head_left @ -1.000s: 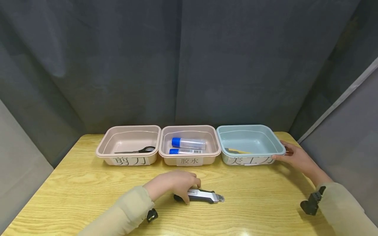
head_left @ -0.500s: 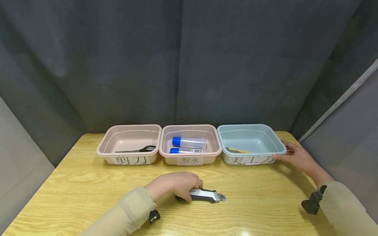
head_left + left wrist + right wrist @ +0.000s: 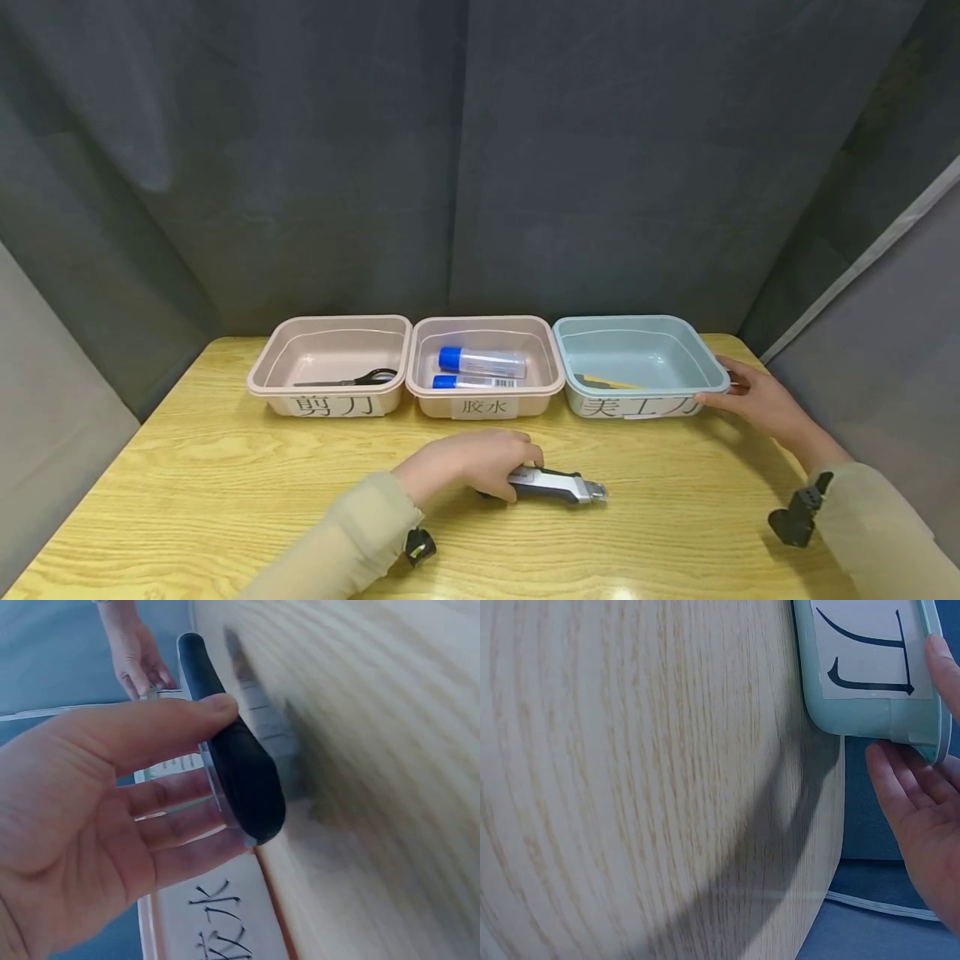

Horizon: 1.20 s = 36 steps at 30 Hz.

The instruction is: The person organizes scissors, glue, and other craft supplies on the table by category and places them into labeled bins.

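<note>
In the head view my left hand (image 3: 480,461) pinches a utility knife (image 3: 551,485) with a silver and black body, its tip pointing right. The left wrist view shows the thumb on the black grip of the knife (image 3: 244,769) and the other fingers along its far side. A gap and a shadow separate it from the tabletop. My right hand (image 3: 761,406) grips the front right corner of a light blue bin (image 3: 641,331). Its thumb lies on the front rim, the fingers against the side. A yellow-and-grey cutter (image 3: 609,383) lies inside that bin, partly hidden by the front wall.
A pink middle bin (image 3: 480,327) holds two blue-capped glue bottles (image 3: 483,362). Black-handled scissors (image 3: 371,377) lie in the left pink bin (image 3: 330,325). All three bins carry paper labels. Dark curtains (image 3: 450,167) hang behind the wooden table (image 3: 247,475).
My left hand has moved right and slightly away from me, carrying the utility knife along. The right hand has stayed at the blue bin's corner.
</note>
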### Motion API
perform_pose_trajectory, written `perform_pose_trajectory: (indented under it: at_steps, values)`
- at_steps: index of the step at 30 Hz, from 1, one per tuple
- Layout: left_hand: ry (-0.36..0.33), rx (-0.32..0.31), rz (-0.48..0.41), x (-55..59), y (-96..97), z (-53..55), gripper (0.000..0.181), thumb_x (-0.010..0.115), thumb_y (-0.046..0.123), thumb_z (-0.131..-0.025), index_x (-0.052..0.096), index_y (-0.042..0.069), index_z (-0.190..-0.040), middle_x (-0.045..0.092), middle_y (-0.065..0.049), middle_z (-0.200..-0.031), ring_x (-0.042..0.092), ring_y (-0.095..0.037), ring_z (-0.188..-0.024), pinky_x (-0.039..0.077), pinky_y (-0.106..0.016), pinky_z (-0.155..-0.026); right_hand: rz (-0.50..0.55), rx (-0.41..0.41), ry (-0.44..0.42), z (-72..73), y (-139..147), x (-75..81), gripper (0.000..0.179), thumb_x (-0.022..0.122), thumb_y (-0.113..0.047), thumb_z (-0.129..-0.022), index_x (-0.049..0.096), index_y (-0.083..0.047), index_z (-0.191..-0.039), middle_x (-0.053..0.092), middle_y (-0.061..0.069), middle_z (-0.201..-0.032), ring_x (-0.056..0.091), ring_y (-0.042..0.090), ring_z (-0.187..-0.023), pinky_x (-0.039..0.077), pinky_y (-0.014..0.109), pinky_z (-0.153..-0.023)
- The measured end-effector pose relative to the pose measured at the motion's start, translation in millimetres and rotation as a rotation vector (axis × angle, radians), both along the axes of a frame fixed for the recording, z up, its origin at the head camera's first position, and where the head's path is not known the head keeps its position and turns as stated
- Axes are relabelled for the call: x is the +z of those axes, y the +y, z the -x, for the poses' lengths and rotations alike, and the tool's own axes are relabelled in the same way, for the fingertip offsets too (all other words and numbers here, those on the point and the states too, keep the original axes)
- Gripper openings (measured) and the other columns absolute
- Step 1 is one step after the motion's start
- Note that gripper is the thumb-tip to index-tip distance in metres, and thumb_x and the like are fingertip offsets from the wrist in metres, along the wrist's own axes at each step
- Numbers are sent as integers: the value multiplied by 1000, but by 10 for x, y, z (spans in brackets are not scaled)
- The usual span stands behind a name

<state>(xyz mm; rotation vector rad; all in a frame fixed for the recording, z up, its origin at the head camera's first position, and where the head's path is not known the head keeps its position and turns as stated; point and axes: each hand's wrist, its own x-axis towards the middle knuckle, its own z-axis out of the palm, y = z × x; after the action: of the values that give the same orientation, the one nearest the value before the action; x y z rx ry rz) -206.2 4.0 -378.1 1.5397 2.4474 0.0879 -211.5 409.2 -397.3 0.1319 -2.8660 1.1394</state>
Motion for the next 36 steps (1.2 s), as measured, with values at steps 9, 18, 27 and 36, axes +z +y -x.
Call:
perform_pose_trajectory:
  at_steps: [9,18,27,36]
  values:
    - [63,15,-95,143,227,54,45,73,20,-72,57,18,-114,55,6,-98,47,-3,-76,40,-14,-66,-54,-25,-16,-14,-18,3,81,65,-31,-84,21,6,-141,38,32,-132,57,18,-100,43,11,-66]
    - [127,29,-231,300,469,146,51,69,19,-75,53,15,-124,55,2,-108,48,-5,-84,41,-14,-70,-65,-34,-5,-5,-42,-7,81,66,-32,-82,24,6,-140,39,32,-131,56,26,-103,46,12,-67]
    - [218,71,-316,386,725,256,51,65,19,-78,51,17,-127,53,3,-106,46,-4,-82,41,-17,-69,-79,-56,-15,-5,-6,8,84,67,-35,-81,24,6,-140,41,33,-129,54,5,-92,43,11,-64]
    - [205,84,-290,472,842,454,51,64,18,-78,51,15,-128,53,1,-111,50,-6,-87,44,-18,-75,-51,-39,-12,0,1,-15,83,67,-33,-81,24,6,-140,42,31,-128,41,-16,-84,43,9,-65]
